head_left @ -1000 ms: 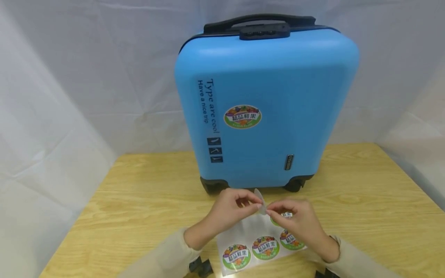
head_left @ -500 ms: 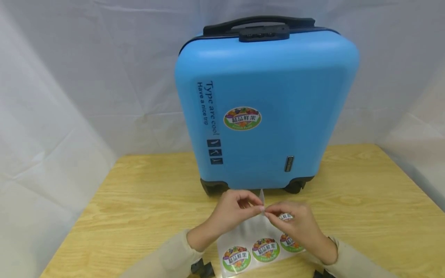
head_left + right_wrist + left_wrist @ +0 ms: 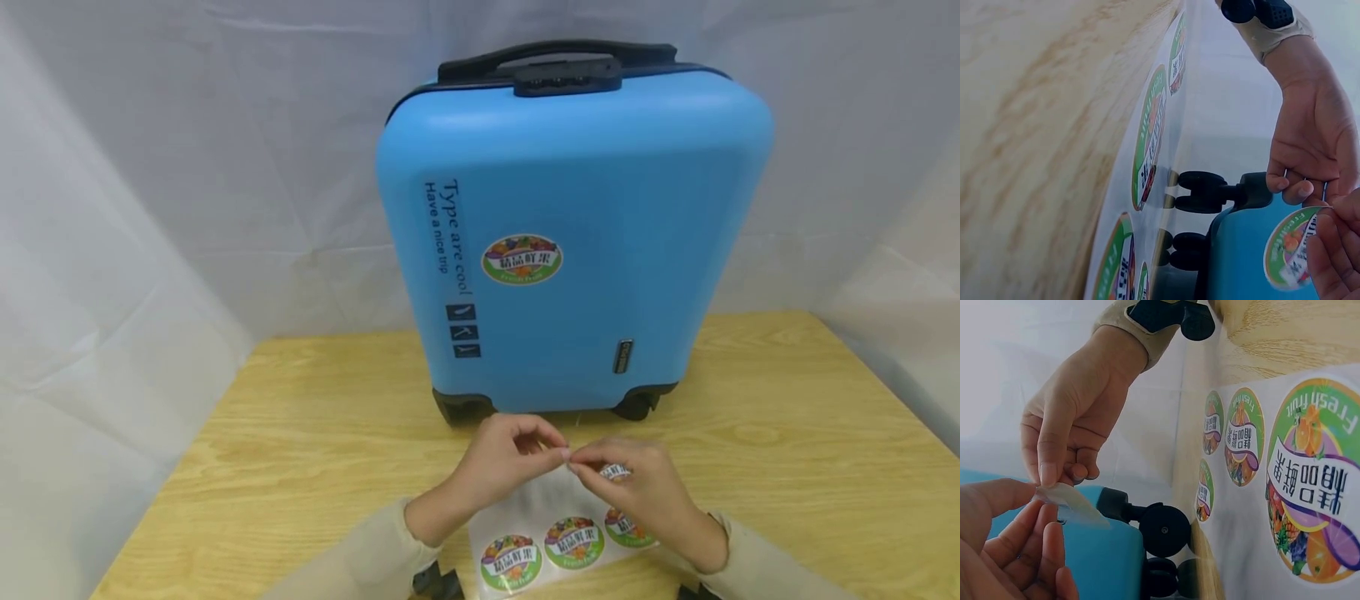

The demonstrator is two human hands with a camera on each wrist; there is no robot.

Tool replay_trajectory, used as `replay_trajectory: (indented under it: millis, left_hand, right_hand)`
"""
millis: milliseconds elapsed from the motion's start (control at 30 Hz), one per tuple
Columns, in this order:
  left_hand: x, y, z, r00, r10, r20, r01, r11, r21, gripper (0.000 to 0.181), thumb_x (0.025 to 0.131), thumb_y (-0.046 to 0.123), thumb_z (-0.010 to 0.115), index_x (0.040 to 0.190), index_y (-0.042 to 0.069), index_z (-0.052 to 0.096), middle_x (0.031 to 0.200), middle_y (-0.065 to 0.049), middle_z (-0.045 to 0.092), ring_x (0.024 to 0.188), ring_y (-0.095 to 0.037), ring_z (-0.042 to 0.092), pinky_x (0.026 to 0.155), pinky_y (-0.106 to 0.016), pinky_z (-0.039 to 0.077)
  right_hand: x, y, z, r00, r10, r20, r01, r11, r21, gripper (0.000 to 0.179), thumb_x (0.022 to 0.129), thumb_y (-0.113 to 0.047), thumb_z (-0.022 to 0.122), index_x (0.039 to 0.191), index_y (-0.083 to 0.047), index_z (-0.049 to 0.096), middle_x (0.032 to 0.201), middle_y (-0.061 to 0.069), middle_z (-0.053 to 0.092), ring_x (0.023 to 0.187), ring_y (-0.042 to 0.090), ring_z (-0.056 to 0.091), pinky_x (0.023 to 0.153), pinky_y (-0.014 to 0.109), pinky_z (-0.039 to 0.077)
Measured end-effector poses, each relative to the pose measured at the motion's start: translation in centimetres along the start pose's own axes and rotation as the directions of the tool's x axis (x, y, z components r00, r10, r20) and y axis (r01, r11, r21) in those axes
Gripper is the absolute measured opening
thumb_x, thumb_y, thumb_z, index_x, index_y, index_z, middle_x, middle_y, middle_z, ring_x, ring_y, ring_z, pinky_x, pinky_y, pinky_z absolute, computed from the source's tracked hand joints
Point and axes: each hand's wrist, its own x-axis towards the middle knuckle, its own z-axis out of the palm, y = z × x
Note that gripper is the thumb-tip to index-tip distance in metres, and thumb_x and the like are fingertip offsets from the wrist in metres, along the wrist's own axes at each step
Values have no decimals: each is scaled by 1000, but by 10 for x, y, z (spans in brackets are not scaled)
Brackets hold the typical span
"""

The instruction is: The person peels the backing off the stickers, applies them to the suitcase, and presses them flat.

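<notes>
A round fruit sticker is held up by its edge between my two hands, its printed face showing in the right wrist view. Its pale back appears in the left wrist view. My left hand pinches the edge with thumb and forefinger. Meeting it fingertip to fingertip, my right hand pinches the same edge. In the head view the sticker is almost edge-on and hard to see. Below the hands lies a white sticker sheet with several printed stickers, partly covered by the right hand.
Behind the hands a blue suitcase stands upright on the wooden table. One oval-looking fruit sticker is on its front, beside black lettering. White cloth hangs behind and along the sides.
The sticker has turned from showing its pale back to nearly edge-on in the head view. The fingertips of both hands have come closer together; the hands otherwise stay in place.
</notes>
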Motion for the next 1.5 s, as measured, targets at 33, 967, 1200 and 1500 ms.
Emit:
replay_trajectory:
  millis: [33,967,1200,1500]
  left_hand:
    - [0,0,0,1000,2,2,-2,1000,5,10,83,22,72,87,13,73,81,3,68,63,-9,55,57,-21,45]
    - [-3,-7,-12,997,7,-76,-5,1000,24,7,86,15,68,88,12,73,84,2,71,69,-8,61,64,-24,52]
    - [-5,-5,-18,996,26,-87,-25,1000,13,8,85,14,69,88,8,73,84,-4,70,68,-8,58,61,-22,49]
    - [-6,-4,-20,997,12,-79,-12,1000,-4,7,86,14,68,88,9,73,83,-1,70,67,-9,57,60,-23,49]
  right_hand:
    - [0,0,0,1000,6,1,-6,1000,-2,21,73,10,73,88,-5,72,80,4,71,65,5,62,55,15,50]
    - [2,3,-18,983,169,-70,-176,979,-106,21,71,7,76,83,-9,71,76,-1,70,64,1,61,58,15,50]
    - [4,6,-24,961,272,-43,-274,959,-77,19,74,3,75,82,-12,66,73,-6,66,64,2,60,59,24,54]
    - [6,4,-27,915,401,36,-401,916,-7,8,82,-5,71,86,-11,69,77,-5,68,65,5,62,59,27,54]
